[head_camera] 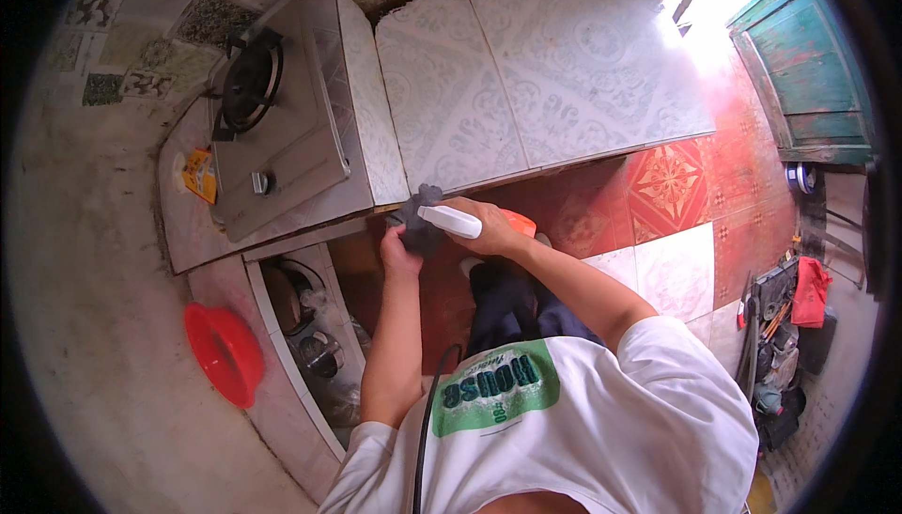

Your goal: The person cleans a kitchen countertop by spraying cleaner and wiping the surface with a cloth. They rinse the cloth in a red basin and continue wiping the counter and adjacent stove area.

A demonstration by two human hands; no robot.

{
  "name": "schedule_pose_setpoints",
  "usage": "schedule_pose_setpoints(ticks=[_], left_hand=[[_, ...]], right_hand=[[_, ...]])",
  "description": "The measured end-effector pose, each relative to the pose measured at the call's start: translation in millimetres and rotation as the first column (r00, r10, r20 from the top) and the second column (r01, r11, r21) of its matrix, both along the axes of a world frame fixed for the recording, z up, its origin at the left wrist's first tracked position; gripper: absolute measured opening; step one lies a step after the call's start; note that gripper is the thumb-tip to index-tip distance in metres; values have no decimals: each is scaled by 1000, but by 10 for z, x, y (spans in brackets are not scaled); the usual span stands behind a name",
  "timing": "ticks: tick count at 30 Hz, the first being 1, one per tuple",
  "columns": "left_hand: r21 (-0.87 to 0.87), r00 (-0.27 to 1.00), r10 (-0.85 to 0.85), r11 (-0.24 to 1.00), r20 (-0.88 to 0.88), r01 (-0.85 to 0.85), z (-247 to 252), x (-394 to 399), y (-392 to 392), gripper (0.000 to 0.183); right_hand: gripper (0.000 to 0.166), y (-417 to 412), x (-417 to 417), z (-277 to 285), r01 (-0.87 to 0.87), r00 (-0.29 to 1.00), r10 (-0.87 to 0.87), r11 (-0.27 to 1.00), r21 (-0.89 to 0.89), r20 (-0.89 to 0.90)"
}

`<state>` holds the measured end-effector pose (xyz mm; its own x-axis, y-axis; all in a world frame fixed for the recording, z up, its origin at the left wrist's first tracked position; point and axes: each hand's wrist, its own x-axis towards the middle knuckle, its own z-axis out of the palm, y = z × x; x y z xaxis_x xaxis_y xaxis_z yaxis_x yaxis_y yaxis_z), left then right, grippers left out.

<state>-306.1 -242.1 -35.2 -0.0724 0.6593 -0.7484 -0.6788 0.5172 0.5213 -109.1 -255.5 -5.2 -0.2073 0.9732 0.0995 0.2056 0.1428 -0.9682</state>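
My left hand [403,252] grips a dark grey cloth [421,235] just off the front edge of the tiled counter. Around the neck of a spray bottle, my right hand [487,226] is closed. The bottle's white trigger head [451,221] points left over the cloth, and its orange body [519,222] shows past my fingers. Beyond the hands lies the pale patterned tile countertop [535,70]. To the left of it, a gas stove [282,154] with one black burner [248,84] and a metal knob [261,183] sits on a raised ledge.
A yellow packet [200,174] lies beside the stove. Left of me, a red plastic basin [224,355] stands on a tiled ledge above an open shelf holding cookware [320,354]. At right are a green wooden door [810,77] and a cluttered rack with a red cloth [811,292].
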Motion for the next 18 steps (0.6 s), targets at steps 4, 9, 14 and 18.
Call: schedule_pose_setpoints(ticks=[4, 9, 14, 18], left_hand=[[59, 972, -144, 986, -187, 157, -95, -146, -19, 55], [-11, 860, -284, 951, -424, 309, -133, -302, -27, 49], [20, 884, -308, 942, -352, 336, 36, -186, -18, 53], [38, 921, -267, 957, -284, 288, 9, -213, -31, 52]], right_hand=[[38, 96, -95, -119, -41, 998, 46, 995, -94, 45], [44, 80, -320, -381, -53, 990, 45, 997, 62, 133], [52, 10, -336, -246, -284, 919, 296, 955, -84, 262], [46, 37, -310, -276, -221, 974, 221, 975, -19, 50]])
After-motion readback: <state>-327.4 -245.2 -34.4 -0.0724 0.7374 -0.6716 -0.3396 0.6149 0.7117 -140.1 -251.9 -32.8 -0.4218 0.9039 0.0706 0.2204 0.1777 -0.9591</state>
